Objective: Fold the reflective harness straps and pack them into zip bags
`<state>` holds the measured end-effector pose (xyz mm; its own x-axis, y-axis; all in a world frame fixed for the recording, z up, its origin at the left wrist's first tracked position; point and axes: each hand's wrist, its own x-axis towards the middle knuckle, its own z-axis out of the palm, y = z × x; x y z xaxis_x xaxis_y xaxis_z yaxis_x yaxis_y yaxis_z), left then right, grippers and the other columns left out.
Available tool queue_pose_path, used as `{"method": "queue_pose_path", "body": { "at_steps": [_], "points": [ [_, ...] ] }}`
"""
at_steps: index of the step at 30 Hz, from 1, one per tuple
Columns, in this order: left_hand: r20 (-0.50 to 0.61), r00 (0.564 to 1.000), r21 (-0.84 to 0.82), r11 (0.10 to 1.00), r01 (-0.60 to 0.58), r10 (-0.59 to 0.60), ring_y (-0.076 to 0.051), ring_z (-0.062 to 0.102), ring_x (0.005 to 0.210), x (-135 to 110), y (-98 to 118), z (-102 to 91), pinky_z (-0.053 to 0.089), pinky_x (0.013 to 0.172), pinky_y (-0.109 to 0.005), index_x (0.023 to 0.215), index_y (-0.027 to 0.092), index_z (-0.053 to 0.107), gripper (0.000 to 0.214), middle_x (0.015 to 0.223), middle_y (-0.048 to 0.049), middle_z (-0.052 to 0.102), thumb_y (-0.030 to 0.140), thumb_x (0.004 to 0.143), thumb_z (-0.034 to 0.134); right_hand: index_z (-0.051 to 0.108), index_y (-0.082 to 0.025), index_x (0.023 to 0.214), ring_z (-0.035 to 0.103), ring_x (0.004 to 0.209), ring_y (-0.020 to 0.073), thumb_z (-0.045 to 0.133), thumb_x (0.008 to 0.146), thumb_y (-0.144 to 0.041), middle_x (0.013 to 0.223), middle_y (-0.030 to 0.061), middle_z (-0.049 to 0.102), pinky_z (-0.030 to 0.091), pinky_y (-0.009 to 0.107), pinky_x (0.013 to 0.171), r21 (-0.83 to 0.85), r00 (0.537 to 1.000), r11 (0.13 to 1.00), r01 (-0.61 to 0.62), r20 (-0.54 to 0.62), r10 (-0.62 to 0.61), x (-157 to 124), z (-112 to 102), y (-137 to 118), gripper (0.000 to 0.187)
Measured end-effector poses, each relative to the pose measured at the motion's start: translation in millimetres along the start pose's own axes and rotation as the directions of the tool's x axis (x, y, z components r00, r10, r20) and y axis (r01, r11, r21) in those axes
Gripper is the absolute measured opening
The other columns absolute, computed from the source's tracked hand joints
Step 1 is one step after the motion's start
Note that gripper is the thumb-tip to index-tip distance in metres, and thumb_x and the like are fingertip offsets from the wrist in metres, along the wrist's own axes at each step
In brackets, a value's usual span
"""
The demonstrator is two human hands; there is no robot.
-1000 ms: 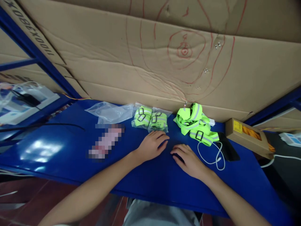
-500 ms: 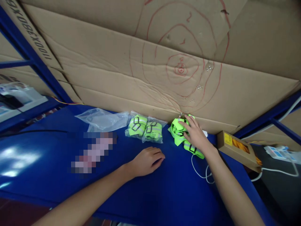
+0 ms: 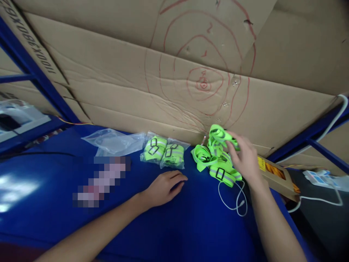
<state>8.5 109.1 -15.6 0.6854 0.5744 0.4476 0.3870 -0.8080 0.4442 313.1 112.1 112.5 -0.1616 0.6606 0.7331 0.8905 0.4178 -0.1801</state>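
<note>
My right hand (image 3: 245, 154) pinches a neon-green reflective strap (image 3: 218, 136), lifting its folded loops above the pile. Below it lies a heap of more green reflective straps (image 3: 222, 173), with silver stripes and a black buckle. A loosely coiled end (image 3: 203, 155) spreads to the left. My left hand (image 3: 166, 187) rests on the blue table, fingers loosely bent and thumb a little apart, with nothing seen in it. Just beyond it are two clear bags of rolled green straps, a left bag (image 3: 155, 148) and a right bag (image 3: 173, 154), black buckles showing.
An empty clear plastic bag (image 3: 117, 140) lies against the cardboard wall (image 3: 109, 80), which carries red drawn rings. A white cable (image 3: 227, 207) loops near the strap pile. At right stands a cardboard box (image 3: 280, 182) with orange contents. A pixelated patch covers something at left.
My right hand has closed on a green strap and raised part of it, shifting right. The pile has loosened and spread. My left hand stays resting on the table.
</note>
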Motion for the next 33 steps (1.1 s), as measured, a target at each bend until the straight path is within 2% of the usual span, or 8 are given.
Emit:
{"method": "queue_pose_path", "body": {
  "at_steps": [6, 11, 17, 21, 25, 29, 31, 33],
  "points": [
    [-0.004, 1.000, -0.068, 0.998, -0.005, 0.005, -0.019, 0.070, 0.099, -2, 7, -1.4, 0.056, 0.090, -0.032, 0.126, 0.022, 0.064, 0.027, 0.115, -0.0073, 0.071, 0.023, 0.103, 0.049, 0.072, -0.017, 0.117, 0.070, 0.090, 0.0218, 0.071, 0.091, -0.045, 0.105, 0.0079, 0.076, 0.055, 0.036, 0.081, 0.260, 0.796, 0.931, -0.254, -0.491, 0.355, 3, -45, -24, 0.039],
    [-0.183, 0.951, -0.649, 0.757, 0.073, -0.248, -0.016, 0.065, 0.088, 0, 15, -9.7, 0.055, 0.078, -0.029, 0.133, 0.021, 0.055, 0.036, 0.113, -0.0097, 0.067, 0.043, 0.105, 0.049, 0.073, -0.021, 0.107, 0.067, 0.068, 0.0160, 0.079, 0.082, -0.049, 0.088, 0.0015, 0.074, 0.055, 0.028, 0.059, 0.543, 0.812, 0.643, -0.540, 0.136, 0.568, -18, -37, -48, 0.038],
    [0.308, 0.925, -0.922, 0.170, 0.348, -0.222, -0.029, 0.061, 0.127, 0, 18, 0.0, 0.055, 0.097, -0.040, 0.154, 0.038, 0.034, 0.093, 0.147, -0.0122, 0.050, 0.044, 0.078, 0.087, 0.071, -0.018, 0.094, 0.067, 0.056, 0.0169, 0.085, 0.071, -0.039, 0.076, 0.0012, 0.073, 0.055, 0.025, 0.048, 0.381, 0.324, -0.051, -0.923, 0.843, 0.430, -82, 25, -78, 0.035],
    [0.465, 0.871, -0.838, 0.237, 0.491, -0.161, -0.036, 0.057, 0.133, -6, 28, 14.6, 0.056, 0.099, -0.051, 0.159, 0.037, 0.024, 0.117, 0.151, -0.0171, 0.046, 0.036, 0.067, 0.095, 0.073, -0.018, 0.098, 0.059, 0.045, 0.0141, 0.077, 0.073, -0.045, 0.067, 0.0006, 0.070, 0.042, 0.023, 0.036, 0.256, 0.136, -0.263, -0.930, 0.906, 0.400, -107, 36, -72, 0.037],
    [0.122, 0.977, -0.751, 0.627, 0.205, -0.173, -0.038, 0.037, 0.150, -5, 32, 4.0, 0.046, 0.115, -0.054, 0.162, 0.035, 0.026, 0.115, 0.166, -0.0168, 0.028, 0.039, 0.069, 0.094, 0.074, -0.019, 0.104, 0.058, 0.044, 0.0146, 0.076, 0.075, -0.041, 0.067, 0.0013, 0.071, 0.045, 0.025, 0.039, 0.193, 0.127, -0.223, -0.956, 0.952, 0.280, -114, 37, -63, 0.036],
    [0.061, 0.995, -0.623, 0.782, -0.028, 0.085, -0.029, 0.053, 0.140, 0, 30, -11.1, 0.043, 0.118, -0.045, 0.133, 0.028, 0.066, 0.046, 0.150, -0.0129, 0.056, 0.032, 0.088, 0.078, 0.074, -0.017, 0.101, 0.061, 0.049, 0.0150, 0.072, 0.082, -0.044, 0.071, 0.0031, 0.073, 0.049, 0.024, 0.042, 0.096, 0.060, -0.189, -0.977, 0.981, 0.186, -123, 43, -71, 0.033],
    [0.100, 0.995, -0.647, 0.761, 0.047, 0.024, -0.023, 0.068, 0.115, 0, 30, -12.6, 0.052, 0.103, -0.037, 0.117, 0.021, 0.073, 0.028, 0.123, -0.0108, 0.073, 0.034, 0.091, 0.074, 0.073, -0.019, 0.113, 0.063, 0.053, 0.0154, 0.064, 0.090, -0.053, 0.086, 0.0048, 0.077, 0.050, 0.026, 0.043, 0.148, 0.116, -0.140, -0.979, 0.970, 0.213, -124, 45, -76, 0.042],
    [0.140, 0.972, -0.664, 0.710, 0.234, -0.188, -0.020, 0.071, 0.093, 1, 32, -11.2, 0.056, 0.084, -0.030, 0.108, 0.016, 0.073, 0.031, 0.099, -0.0068, 0.076, 0.040, 0.089, 0.077, 0.067, -0.024, 0.128, 0.067, 0.061, 0.0163, 0.054, 0.097, -0.063, 0.108, 0.0064, 0.076, 0.053, 0.027, 0.047, 0.305, 0.297, 0.028, -0.952, 0.898, 0.326, -123, 44, -78, 0.052]
  ]
}}
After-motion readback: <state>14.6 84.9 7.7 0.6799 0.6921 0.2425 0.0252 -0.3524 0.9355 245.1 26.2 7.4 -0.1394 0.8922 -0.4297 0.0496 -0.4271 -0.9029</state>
